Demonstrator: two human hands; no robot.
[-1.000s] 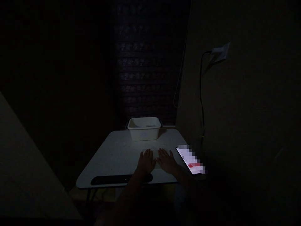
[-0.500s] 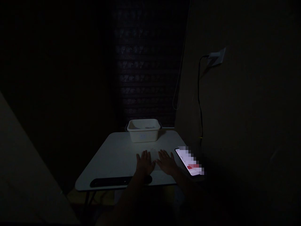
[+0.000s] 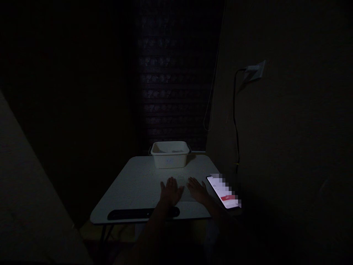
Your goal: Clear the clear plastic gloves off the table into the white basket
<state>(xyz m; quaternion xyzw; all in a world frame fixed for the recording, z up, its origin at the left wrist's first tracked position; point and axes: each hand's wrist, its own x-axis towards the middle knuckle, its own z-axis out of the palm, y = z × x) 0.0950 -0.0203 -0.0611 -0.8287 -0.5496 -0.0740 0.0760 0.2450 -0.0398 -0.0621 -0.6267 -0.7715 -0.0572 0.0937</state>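
Observation:
My left hand (image 3: 170, 192) lies palm down on a white table (image 3: 132, 184), its fingers stretched out. To its right, my right hand (image 3: 198, 190) also rests flat with extended fingers. Between and partly under them is a faint, thin, see-through sheet or bag (image 3: 184, 188); the dark room hides its exact kind. Neither hand grasps anything. Beyond the hands stands a white plastic tub (image 3: 169, 161) with dark side handles and something pale and indistinct inside.
A phone (image 3: 223, 192) with a lit screen lies at the table's right edge. Along the front edge runs a long black strip (image 3: 129, 214), partly covered by my left forearm. A black cable (image 3: 235, 117) hangs from a wall socket (image 3: 255, 70). Dark blinds (image 3: 171, 92) cover the back.
My right hand has shifted slightly right, widening the gap between the hands. Both hands stay flat. The whole view has moved a little.

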